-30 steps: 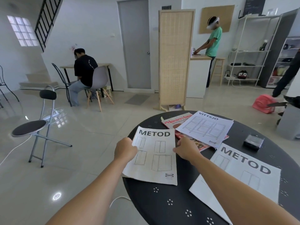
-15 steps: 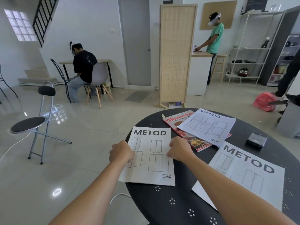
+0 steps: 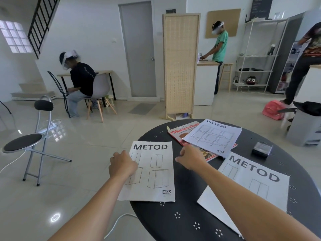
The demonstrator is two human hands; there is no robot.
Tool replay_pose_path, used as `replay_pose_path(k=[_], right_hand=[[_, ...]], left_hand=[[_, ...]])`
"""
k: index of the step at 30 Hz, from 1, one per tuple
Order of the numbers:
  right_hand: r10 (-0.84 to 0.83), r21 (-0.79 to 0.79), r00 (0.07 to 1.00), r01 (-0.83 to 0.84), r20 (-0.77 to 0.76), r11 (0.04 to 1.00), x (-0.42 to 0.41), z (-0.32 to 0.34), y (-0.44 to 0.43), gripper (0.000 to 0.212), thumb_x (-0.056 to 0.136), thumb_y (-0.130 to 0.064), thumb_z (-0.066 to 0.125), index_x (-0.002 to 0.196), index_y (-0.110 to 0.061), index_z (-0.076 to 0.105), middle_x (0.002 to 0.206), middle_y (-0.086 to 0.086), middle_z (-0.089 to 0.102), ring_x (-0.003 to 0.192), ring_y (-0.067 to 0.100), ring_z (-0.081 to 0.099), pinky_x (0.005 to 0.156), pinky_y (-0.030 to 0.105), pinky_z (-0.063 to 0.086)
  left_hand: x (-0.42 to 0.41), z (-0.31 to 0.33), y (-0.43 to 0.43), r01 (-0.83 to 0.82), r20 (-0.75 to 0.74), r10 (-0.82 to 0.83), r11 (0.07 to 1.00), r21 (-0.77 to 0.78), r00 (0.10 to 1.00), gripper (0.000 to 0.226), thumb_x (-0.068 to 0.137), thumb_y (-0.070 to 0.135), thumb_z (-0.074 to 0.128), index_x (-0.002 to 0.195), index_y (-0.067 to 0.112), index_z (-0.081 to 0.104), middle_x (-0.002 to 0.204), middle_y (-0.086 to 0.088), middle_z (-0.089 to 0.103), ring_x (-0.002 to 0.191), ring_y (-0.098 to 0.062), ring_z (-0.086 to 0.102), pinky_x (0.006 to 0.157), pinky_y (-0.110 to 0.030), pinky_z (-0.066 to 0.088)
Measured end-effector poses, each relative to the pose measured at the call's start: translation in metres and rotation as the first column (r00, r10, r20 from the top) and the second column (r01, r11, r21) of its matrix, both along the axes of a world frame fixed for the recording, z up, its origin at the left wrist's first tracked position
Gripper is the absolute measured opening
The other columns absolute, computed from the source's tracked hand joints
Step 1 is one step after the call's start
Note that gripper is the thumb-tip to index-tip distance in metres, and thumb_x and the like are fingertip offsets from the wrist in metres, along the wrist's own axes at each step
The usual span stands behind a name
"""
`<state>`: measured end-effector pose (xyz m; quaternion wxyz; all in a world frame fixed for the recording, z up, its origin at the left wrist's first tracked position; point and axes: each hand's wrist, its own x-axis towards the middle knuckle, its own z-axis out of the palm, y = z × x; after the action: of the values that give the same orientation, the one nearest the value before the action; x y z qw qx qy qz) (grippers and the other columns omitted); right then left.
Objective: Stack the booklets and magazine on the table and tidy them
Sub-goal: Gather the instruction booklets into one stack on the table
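Note:
A METOD booklet lies at the left rim of the round black table, its left part hanging past the edge. My left hand is curled on that booklet's left edge. My right hand hovers just right of it, off the paper and holding nothing, fingers loosely apart. A red magazine lies at the far side with a VITTSJÖ booklet slanted on top. A second METOD booklet lies at the right, partly under my right forearm.
A small black box sits on the table at the right. A folding chair stands on the floor to the left, and a white cable runs below the table. Three people are farther back in the room.
The left METOD booklet has come down flat at the table's left rim. My right hand has let go of its right edge and moved slightly right.

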<state>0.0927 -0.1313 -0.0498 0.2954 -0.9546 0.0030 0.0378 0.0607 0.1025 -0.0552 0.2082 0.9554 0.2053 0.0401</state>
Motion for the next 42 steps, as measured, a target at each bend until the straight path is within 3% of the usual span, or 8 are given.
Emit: replay_pose_path(k=[6, 11, 15, 19, 26, 31, 33, 42], right_hand=[[-0.142, -0.068, 0.988, 0.146, 0.061, 0.987, 0.003, 0.028, -0.068, 0.025, 0.087, -0.035, 0.063, 0.095, -0.011, 0.066, 0.092, 0.005, 0.069, 0.083, 0.022, 0.066, 0.075, 0.036, 0.057], [-0.280, -0.082, 0.960, 0.281, 0.023, 0.956, 0.006, 0.035, -0.120, 0.029, 0.085, -0.030, 0.060, 0.066, -0.011, 0.048, 0.066, 0.004, 0.055, 0.056, 0.019, 0.052, 0.052, 0.026, 0.045], [-0.346, -0.031, 0.936, 0.345, -0.063, 0.938, 0.009, 0.032, -0.144, 0.024, 0.085, -0.028, 0.060, 0.078, -0.007, 0.052, 0.074, 0.007, 0.062, 0.059, 0.020, 0.059, 0.051, 0.027, 0.050], [-0.409, 0.042, 0.901, 0.418, -0.144, 0.907, 0.019, 0.024, -0.156, 0.021, 0.087, -0.024, 0.057, 0.098, -0.007, 0.054, 0.067, 0.012, 0.066, 0.053, 0.022, 0.063, 0.051, 0.028, 0.053], [-0.458, 0.327, 0.864, 0.503, -0.206, 0.800, 0.045, 0.007, -0.169, 0.040, 0.084, -0.020, 0.064, 0.117, 0.003, 0.060, 0.115, 0.024, 0.066, 0.105, 0.038, 0.066, 0.089, 0.048, 0.056], [-0.458, 0.511, 0.816, 0.577, -0.351, 0.637, 0.060, 0.005, -0.171, 0.047, 0.088, -0.017, 0.063, 0.129, -0.004, 0.045, 0.107, 0.015, 0.066, 0.090, 0.029, 0.068, 0.065, 0.037, 0.060], [-0.462, 0.555, 0.799, 0.600, -0.385, 0.576, 0.065, 0.004, -0.171, 0.050, 0.087, -0.017, 0.065, 0.129, -0.002, 0.042, 0.105, 0.017, 0.065, 0.086, 0.025, 0.065, 0.074, 0.039, 0.060], [-0.458, 0.635, 0.798, 0.595, -0.393, 0.492, 0.067, -0.003, -0.169, 0.005, 0.089, 0.001, 0.052, 0.084, -0.001, 0.053, 0.061, 0.010, 0.053, 0.048, 0.016, 0.045, 0.043, 0.025, 0.041]], left_hand=[[0.016, 0.014, -0.049, 0.165, 0.156, -0.159, 0.986, -0.022, 0.975, 0.016, 0.088, 0.021, 0.055, 0.099, 0.009, 0.057, 0.118, -0.013, 0.054, 0.107, -0.032, 0.051, 0.073, -0.035, 0.043], [0.034, 0.021, -0.098, 0.263, 0.173, -0.257, 0.965, -0.015, 0.951, 0.030, 0.092, 0.025, 0.059, 0.117, 0.009, 0.061, 0.124, -0.012, 0.054, 0.105, -0.029, 0.057, 0.073, -0.036, 0.046], [0.050, 0.019, -0.132, 0.377, 0.172, -0.375, 0.926, 0.019, 0.911, 0.038, 0.093, 0.027, 0.060, 0.128, 0.012, 0.060, 0.131, -0.009, 0.053, 0.119, -0.027, 0.051, 0.090, -0.038, 0.046], [0.065, 0.015, -0.164, 0.509, 0.142, -0.518, 0.855, 0.099, 0.844, 0.036, 0.094, 0.029, 0.059, 0.127, 0.015, 0.062, 0.133, -0.006, 0.054, 0.118, -0.022, 0.051, 0.081, -0.031, 0.043], [0.089, 0.001, -0.205, 0.720, 0.041, -0.732, 0.677, 0.152, 0.680, 0.022, 0.094, 0.022, 0.050, 0.111, 0.015, 0.062, 0.119, 0.001, 0.056, 0.114, -0.020, 0.050, 0.093, -0.037, 0.046], [0.098, -0.010, -0.215, 0.754, -0.082, -0.754, 0.632, 0.182, 0.652, 0.012, 0.099, 0.028, 0.043, 0.099, 0.022, 0.053, 0.120, 0.000, 0.061, 0.112, -0.021, 0.054, 0.092, -0.041, 0.040], [0.097, -0.017, -0.216, 0.745, -0.086, -0.744, 0.643, 0.178, 0.662, 0.017, 0.099, 0.030, 0.043, 0.103, 0.020, 0.056, 0.120, -0.002, 0.063, 0.109, -0.023, 0.057, 0.085, -0.038, 0.038], [0.091, -0.024, -0.210, 0.714, 0.039, -0.720, 0.693, 0.103, 0.693, 0.029, 0.097, 0.027, 0.051, 0.120, 0.016, 0.065, 0.122, -0.003, 0.066, 0.111, -0.022, 0.059, 0.094, -0.041, 0.049]])
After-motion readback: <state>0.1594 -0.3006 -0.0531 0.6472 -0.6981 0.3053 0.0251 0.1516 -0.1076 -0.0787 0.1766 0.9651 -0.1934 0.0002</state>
